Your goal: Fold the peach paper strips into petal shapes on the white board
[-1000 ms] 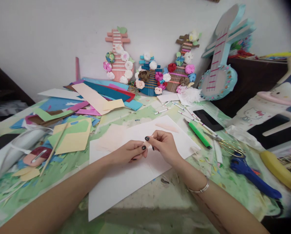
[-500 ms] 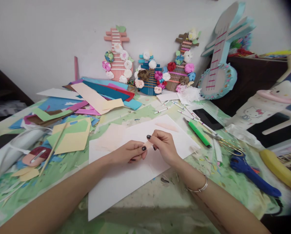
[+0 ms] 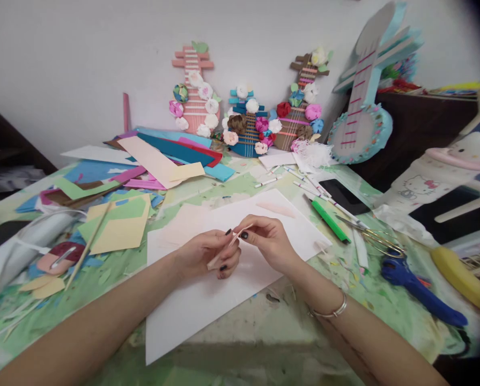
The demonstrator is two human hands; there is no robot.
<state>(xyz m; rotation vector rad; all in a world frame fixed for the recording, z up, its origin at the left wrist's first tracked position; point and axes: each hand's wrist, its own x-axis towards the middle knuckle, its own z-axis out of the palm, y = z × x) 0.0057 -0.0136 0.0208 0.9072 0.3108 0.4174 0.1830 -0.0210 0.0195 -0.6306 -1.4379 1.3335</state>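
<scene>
Above a white sheet (image 3: 191, 316), both hands meet on a narrow strip of pale pink paper (image 3: 223, 251). My left hand (image 3: 209, 252) is closed around the strip, and its lower end sticks out below the thumb side. With thumb and index finger, my right hand (image 3: 266, 238) pinches the upper end, which looks bent or folded. A pale pink petal-like paper piece (image 3: 275, 208) lies flat on the white sheet beyond the right hand. More light pink paper (image 3: 187, 222) lies at the sheet's left edge.
Coloured paper scraps (image 3: 175, 155) pile up at the back left. On the right lie a green utility knife (image 3: 328, 221), scissors (image 3: 372, 236), a blue glue gun (image 3: 422, 292) and a phone (image 3: 344, 196). Decorated paper instruments (image 3: 245, 126) lean on the wall; a tumbler (image 3: 420, 177) stands right.
The pink strip has turned from lying flat between the fingertips to a slanted, edge-on position, its end now showing below the left hand. Both hands have shifted their grip slightly.
</scene>
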